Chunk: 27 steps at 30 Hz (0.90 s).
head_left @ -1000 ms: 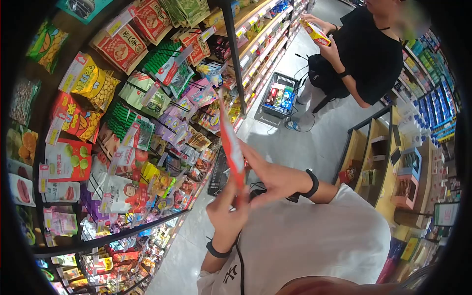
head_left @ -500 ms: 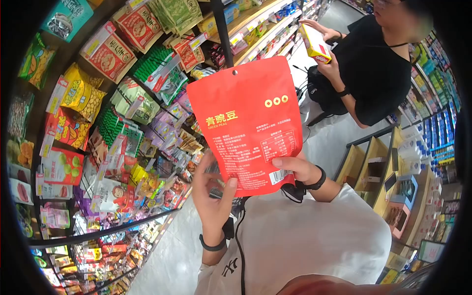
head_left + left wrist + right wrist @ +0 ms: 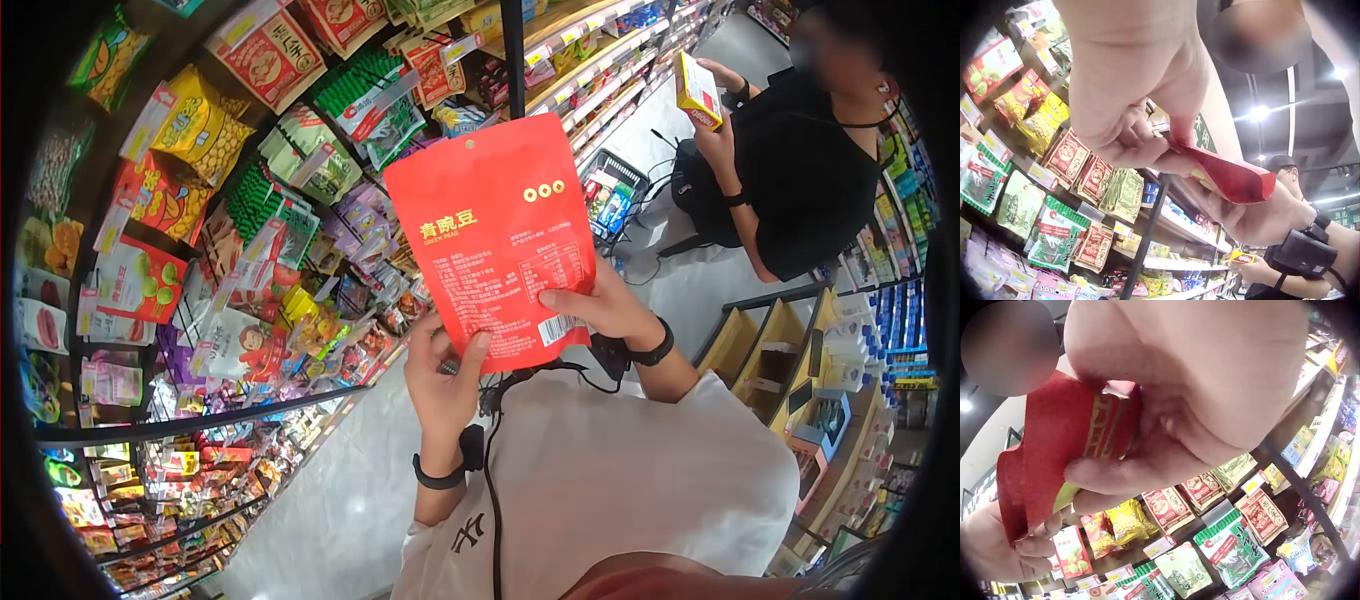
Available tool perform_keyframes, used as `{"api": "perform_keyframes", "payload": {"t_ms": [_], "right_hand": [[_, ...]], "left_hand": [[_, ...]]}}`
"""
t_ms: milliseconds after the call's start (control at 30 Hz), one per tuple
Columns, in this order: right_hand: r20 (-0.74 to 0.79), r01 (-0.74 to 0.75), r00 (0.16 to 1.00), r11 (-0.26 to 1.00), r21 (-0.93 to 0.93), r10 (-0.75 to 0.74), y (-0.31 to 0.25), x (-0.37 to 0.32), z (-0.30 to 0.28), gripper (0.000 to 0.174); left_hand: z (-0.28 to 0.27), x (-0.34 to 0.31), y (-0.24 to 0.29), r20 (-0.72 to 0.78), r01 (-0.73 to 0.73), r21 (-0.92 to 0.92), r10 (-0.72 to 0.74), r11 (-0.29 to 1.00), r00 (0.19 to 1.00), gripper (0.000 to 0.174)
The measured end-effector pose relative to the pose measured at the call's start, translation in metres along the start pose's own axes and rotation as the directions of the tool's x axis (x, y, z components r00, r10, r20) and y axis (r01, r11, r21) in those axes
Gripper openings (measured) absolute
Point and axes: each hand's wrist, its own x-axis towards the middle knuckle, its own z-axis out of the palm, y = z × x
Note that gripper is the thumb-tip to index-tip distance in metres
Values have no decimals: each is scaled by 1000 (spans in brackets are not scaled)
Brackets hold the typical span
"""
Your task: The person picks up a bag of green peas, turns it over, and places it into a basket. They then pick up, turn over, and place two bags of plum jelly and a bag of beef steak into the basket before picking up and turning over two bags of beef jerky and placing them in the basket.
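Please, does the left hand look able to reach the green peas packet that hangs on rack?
Probably yes, if the left hand first leaves the red pouch to the right hand. The front of the hanging packet looks uncovered, though it may need a stretch.

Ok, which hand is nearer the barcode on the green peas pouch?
Right: the right hand has its thumb just above the barcode; the left hand holds the pouch at lower left.
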Motion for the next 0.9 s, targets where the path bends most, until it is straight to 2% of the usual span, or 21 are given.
{"api": "perform_keyframes", "payload": {"t_ms": [200,300,400,600,667,800,900], "right_hand": [[71,10,997,991,-134,-1,4,13,22,35],[59,32,998,993,-114,-26,8,14,37,35],[58,15,998,997,-81,-10,12,15,48,35],[95,16,995,998,-63,-10,15,15,63,33],[92,1,996,1000,-25,2,21,15,66,32],[108,-21,994,997,-70,29,26,12,66,32],[108,-28,993,997,-74,36,25,9,68,31]], "left_hand": [[-32,-6,-3,-4,-4,24,4,1000,1000,36],[-48,-10,-4,-16,9,99,-7,995,1000,36],[-55,-13,-3,-30,-38,75,41,996,999,36],[-66,-22,1,-43,-42,66,45,997,998,35],[-68,-23,1,-48,-34,75,38,997,998,35],[-74,-30,3,-11,47,94,-46,994,999,35],[-74,-32,1,-11,49,100,-48,994,999,35]]}}
